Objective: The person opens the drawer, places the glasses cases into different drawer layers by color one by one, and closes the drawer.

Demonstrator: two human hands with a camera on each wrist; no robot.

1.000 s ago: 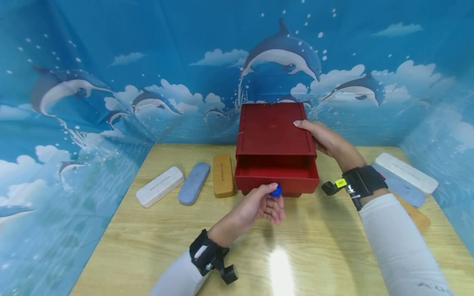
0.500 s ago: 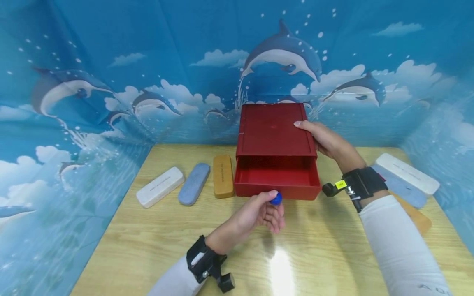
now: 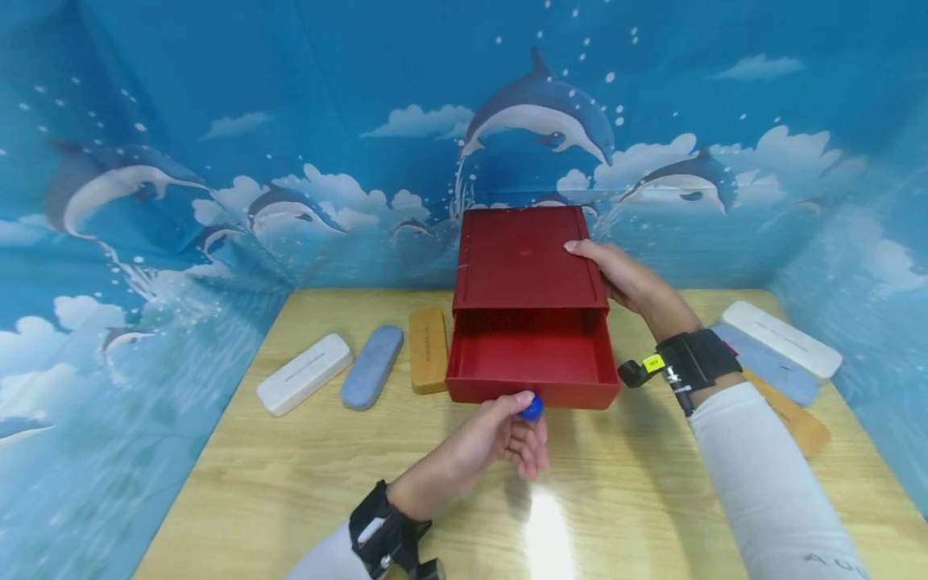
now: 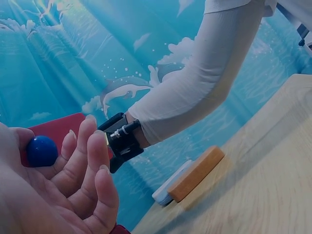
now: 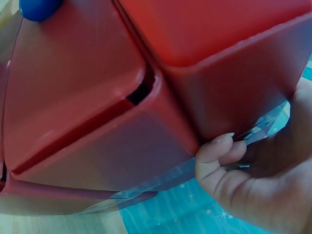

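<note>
A red drawer cabinet (image 3: 525, 258) stands at the back middle of the table, its top drawer (image 3: 500, 392) pulled out and bare inside. At the front of that drawer, my left hand (image 3: 500, 441) pinches a round blue knob (image 3: 532, 409) with the thumb against it, the other fingers loosely curled below. My right hand (image 3: 627, 278) holds the cabinet's right side, thumb on top. In the right wrist view its curled fingers (image 5: 217, 148) press at the side, by clear tape. Lower down, a closed drawer front (image 5: 73, 63) carries another blue knob (image 5: 39, 9).
Left of the cabinet lie a white glasses case (image 3: 304, 374), a blue one (image 3: 372, 366) and a tan one (image 3: 428, 350). White (image 3: 781, 338), blue (image 3: 768, 362) and orange (image 3: 793, 415) cases lie on the right. A dolphin-print cloth (image 3: 536, 121) hangs behind.
The top drawer has slid farther out toward me, my left hand moving back with its knob. My right hand keeps its place on the cabinet. The head view has shifted slightly.
</note>
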